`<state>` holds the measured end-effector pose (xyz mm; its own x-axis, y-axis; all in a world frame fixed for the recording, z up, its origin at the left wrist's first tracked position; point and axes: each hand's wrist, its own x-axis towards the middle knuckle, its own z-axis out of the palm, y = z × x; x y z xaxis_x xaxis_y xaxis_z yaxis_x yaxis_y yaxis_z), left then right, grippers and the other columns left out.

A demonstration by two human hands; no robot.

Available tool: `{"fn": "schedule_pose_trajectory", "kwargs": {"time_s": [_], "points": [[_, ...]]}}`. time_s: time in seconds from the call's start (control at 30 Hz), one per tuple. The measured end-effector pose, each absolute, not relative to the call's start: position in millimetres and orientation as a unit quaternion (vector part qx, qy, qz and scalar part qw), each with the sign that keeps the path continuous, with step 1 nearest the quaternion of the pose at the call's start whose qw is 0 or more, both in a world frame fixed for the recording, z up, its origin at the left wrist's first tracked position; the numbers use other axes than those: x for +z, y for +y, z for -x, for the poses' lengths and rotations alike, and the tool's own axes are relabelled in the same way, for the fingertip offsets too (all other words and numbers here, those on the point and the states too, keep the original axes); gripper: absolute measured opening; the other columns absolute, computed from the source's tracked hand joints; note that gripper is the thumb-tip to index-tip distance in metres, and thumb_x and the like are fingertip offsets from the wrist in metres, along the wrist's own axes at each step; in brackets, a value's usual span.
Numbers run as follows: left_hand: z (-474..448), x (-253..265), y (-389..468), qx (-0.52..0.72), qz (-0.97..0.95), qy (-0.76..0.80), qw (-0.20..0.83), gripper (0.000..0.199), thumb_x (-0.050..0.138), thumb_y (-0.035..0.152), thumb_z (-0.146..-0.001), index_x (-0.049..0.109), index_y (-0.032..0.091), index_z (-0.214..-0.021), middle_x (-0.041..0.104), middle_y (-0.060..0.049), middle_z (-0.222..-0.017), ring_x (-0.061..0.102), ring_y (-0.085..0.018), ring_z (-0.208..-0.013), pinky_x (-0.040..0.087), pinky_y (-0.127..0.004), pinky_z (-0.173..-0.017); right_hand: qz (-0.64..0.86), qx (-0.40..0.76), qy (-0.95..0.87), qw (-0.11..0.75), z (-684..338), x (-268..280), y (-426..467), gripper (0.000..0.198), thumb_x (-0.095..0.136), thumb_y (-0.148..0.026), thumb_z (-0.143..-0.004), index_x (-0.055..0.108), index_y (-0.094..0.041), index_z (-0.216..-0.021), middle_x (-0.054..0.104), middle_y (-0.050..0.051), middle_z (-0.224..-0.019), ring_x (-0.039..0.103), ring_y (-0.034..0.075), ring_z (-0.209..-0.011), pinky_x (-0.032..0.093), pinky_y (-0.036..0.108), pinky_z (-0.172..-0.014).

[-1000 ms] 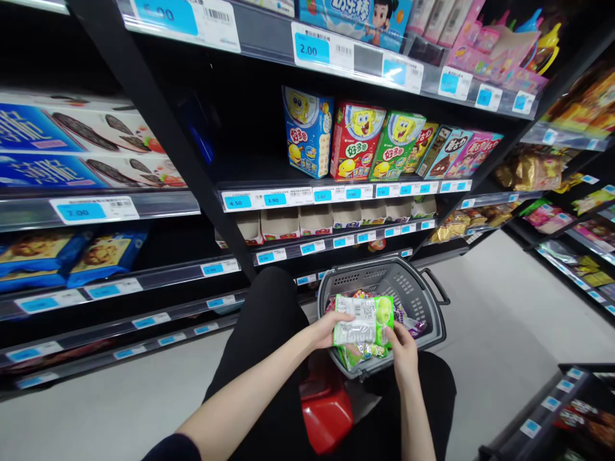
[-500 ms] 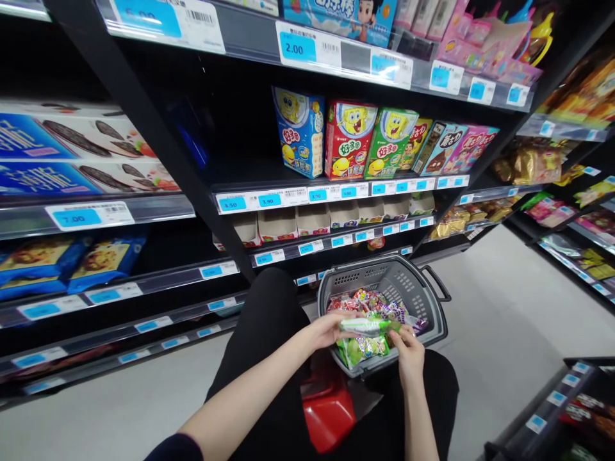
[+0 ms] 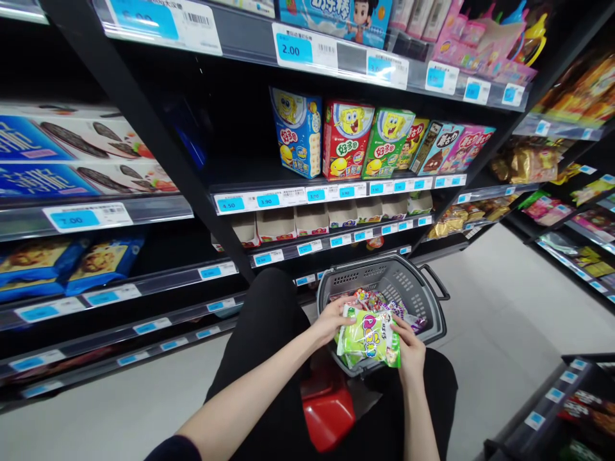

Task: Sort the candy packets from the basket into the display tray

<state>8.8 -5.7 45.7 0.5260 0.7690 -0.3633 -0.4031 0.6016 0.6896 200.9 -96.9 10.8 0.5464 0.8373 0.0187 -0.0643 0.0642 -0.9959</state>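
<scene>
A light green candy bag (image 3: pixel 369 333) is stretched between my two hands, its printed front turned up toward me. My left hand (image 3: pixel 334 320) pinches its left end, and my right hand (image 3: pixel 408 339) grips the right end. Just below the bag stands a grey shopping basket (image 3: pixel 391 269) on the floor between my knees. Inside it lie several small candy packs, among them purple packs (image 3: pixel 406 315) and red ones; the held bag hides part of them.
Ahead, a black shelf carries snack boxes such as a red cartoon box (image 3: pixel 348 141). Several shallow cardboard trays (image 3: pixel 276 225) stand one level lower. A red plastic object (image 3: pixel 329 413) is between my legs. Grey tiled floor (image 3: pixel 504 288) runs to the right, with another shelf beyond.
The green bag has turned from edge-on to face up, so its front shows. Both hands keep hold of it above the basket.
</scene>
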Motion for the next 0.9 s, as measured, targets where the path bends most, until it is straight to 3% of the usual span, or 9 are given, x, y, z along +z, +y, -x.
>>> {"fn": "schedule_pose_trajectory", "kwargs": {"time_s": [0.2, 0.3, 0.4, 0.47, 0.5, 0.57, 0.67, 0.8, 0.9], "points": [[-6.5, 38.2, -3.6, 0.32, -0.268, 0.387, 0.822, 0.053, 0.08, 0.015, -0.048, 0.061, 0.014, -0.097, 0.069, -0.006, -0.089, 0.065, -0.017, -0.078, 0.05, -0.027, -0.076, 0.606, 0.321, -0.418, 0.595, -199.3, 18.7, -94.8, 0.014, 0.071, -0.03, -0.064, 0.074, -0.021, -0.074, 0.068, 0.01, -0.097, 0.058, 0.027, -0.1, 0.043, 0.041, -0.088], [-3.7, 37.2, -3.3, 0.243, -0.267, 0.408, 0.838, 0.041, 0.074, 0.034, -0.06, 0.062, 0.008, -0.091, 0.069, -0.011, -0.079, 0.066, -0.022, -0.069, 0.052, -0.03, -0.064, 0.645, 0.308, -0.397, 0.576, -196.4, 20.0, -93.5, 0.018, 0.07, -0.035, -0.063, 0.069, -0.018, -0.066, 0.067, 0.005, -0.072, 0.06, 0.022, -0.079, 0.046, 0.034, -0.074], [-2.9, 39.8, -3.0, 0.137, -0.3, 0.401, 0.855, 0.061, 0.052, 0.063, -0.071, 0.062, 0.008, -0.095, 0.068, -0.014, -0.073, 0.066, -0.024, -0.058, 0.048, -0.028, -0.047, 0.665, 0.325, -0.361, 0.567, -196.7, 18.8, -94.0, 0.026, 0.068, -0.04, -0.066, 0.063, -0.016, -0.063, 0.057, -0.002, -0.054, 0.051, 0.014, -0.054, 0.041, 0.025, -0.053], [-3.3, 40.8, -3.1, 0.117, -0.38, 0.403, 0.824, 0.068, 0.038, 0.07, -0.075, 0.06, 0.01, -0.099, 0.066, -0.009, -0.064, 0.059, -0.017, -0.042, 0.038, -0.021, -0.036, 0.669, 0.323, -0.35, 0.571, -198.5, 16.7, -94.6, 0.028, 0.068, -0.042, -0.065, 0.062, -0.015, -0.064, 0.056, -0.002, -0.054, 0.049, 0.013, -0.053, 0.039, 0.023, -0.051], [-3.7, 40.6, -3.3, 0.129, -0.426, 0.406, 0.798, 0.067, 0.037, 0.068, -0.076, 0.06, 0.01, -0.1, 0.064, -0.006, -0.06, 0.052, -0.012, -0.036, 0.033, -0.018, -0.033, 0.671, 0.322, -0.344, 0.573, -199.4, 15.3, -94.8, 0.029, 0.068, -0.043, -0.065, 0.062, -0.015, -0.066, 0.057, -0.002, -0.055, 0.049, 0.013, -0.053, 0.039, 0.023, -0.051], [-4.3, 39.3, -4.1, 0.174, -0.492, 0.411, 0.748, 0.058, 0.054, 0.059, -0.073, 0.059, 0.011, -0.104, 0.062, -0.001, -0.058, 0.043, -0.007, -0.032, 0.027, -0.017, -0.032, 0.67, 0.329, -0.321, 0.583, -200.5, 11.9, -94.7, 0.033, 0.069, -0.044, -0.063, 0.064, -0.014, -0.075, 0.057, -0.002, -0.055, 0.05, 0.013, -0.052, 0.04, 0.023, -0.05], [-5.8, 37.7, -5.5, 0.211, -0.514, 0.399, 0.729, 0.063, 0.078, 0.034, -0.055, 0.056, 0.014, -0.111, 0.065, 0.0, -0.072, 0.052, -0.01, -0.047, 0.039, -0.018, -0.042, 0.65, 0.361, -0.271, 0.611, -200.2, 8.5, -94.3, 0.051, 0.073, -0.041, -0.06, 0.061, -0.014, -0.102, 0.056, -0.005, -0.054, 0.05, 0.011, -0.05, 0.041, 0.022, -0.05], [-7.9, 42.0, -7.1, 0.247, -0.504, 0.384, 0.733, 0.074, 0.078, 0.024, -0.054, 0.048, 0.015, -0.122, 0.065, -0.006, -0.097, 0.061, -0.018, -0.079, 0.05, -0.027, -0.067, 0.582, 0.433, -0.261, 0.637, -197.7, 12.0, -94.7, 0.078, 0.076, -0.033, -0.06, 0.044, -0.019, -0.13, 0.068, 0.001, -0.077, 0.062, 0.016, -0.07, 0.049, 0.026, -0.064], [-6.0, 48.0, -8.4, 0.272, -0.46, 0.363, 0.763, 0.096, 0.075, 0.023, -0.059, 0.021, 0.026, -0.138, 0.057, -0.011, -0.117, 0.063, -0.021, -0.082, 0.053, -0.035, -0.065, 0.556, 0.469, -0.284, 0.625, -196.7, 15.8, -96.1, 0.07, 0.077, -0.028, -0.06, 0.052, -0.021, -0.124, 0.068, 0.007, -0.103, 0.063, 0.02, -0.089, 0.05, 0.031, -0.076]]}}
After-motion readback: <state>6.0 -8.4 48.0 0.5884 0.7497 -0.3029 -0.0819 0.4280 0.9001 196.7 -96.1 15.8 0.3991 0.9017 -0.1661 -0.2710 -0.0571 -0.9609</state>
